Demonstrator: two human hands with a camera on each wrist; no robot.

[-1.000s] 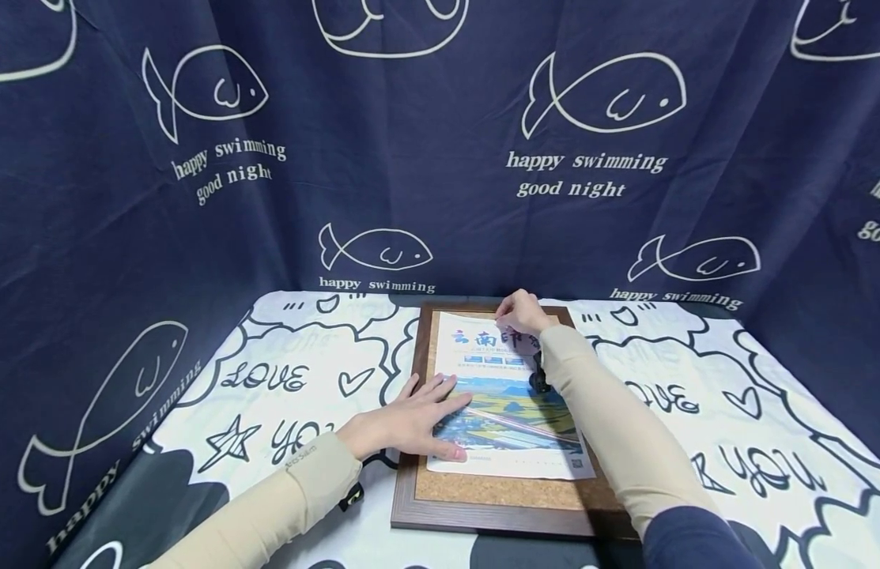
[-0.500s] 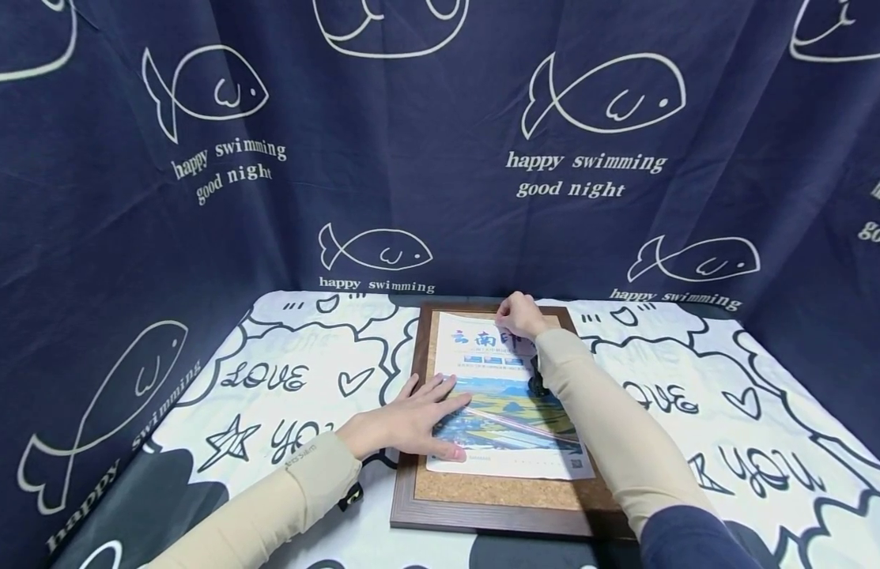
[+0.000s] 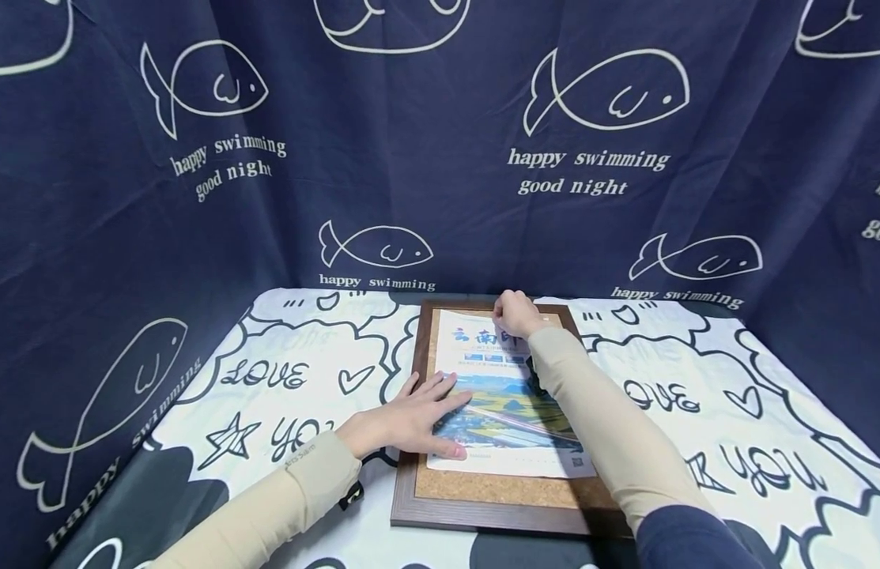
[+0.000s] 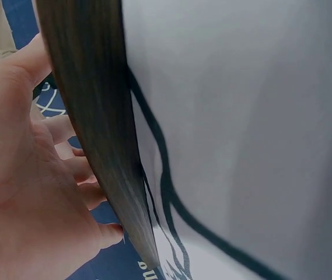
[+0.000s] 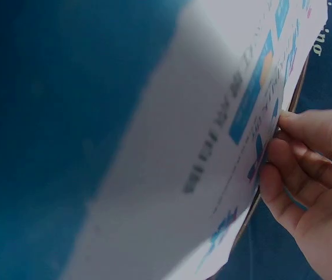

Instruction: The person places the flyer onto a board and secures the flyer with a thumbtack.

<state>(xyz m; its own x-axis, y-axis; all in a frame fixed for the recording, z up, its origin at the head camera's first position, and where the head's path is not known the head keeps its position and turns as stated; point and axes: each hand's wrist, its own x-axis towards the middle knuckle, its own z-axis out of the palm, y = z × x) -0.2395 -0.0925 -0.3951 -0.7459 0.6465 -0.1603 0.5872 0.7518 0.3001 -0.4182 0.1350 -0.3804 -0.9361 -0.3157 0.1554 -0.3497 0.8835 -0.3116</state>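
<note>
A printed poster [image 3: 511,454] with blue lettering and a landscape picture lies on a cork board [image 3: 496,490] with a dark brown wooden frame [image 3: 511,518]. My left hand [image 3: 411,419] rests flat on the poster's lower left side with its fingers spread, its wrist crossing the frame's left edge. My right hand [image 3: 516,314] is at the poster's top edge, fingers bent and their tips against the paper. In the right wrist view the thumb and fingertips of the right hand [image 5: 311,169] meet the poster [image 5: 212,146]; whether anything small sits between them is hidden.
The board lies on a white cloth [image 3: 290,395] with black lettering and drawings. Behind and at both sides hangs a navy curtain [image 3: 383,174] printed with white fish. A small white spot [image 3: 546,319] shows near the poster's top right corner.
My right hand has shifted very slightly left at the poster's top edge, its forearm swinging left with it. The left hand stays in place on the poster.
</note>
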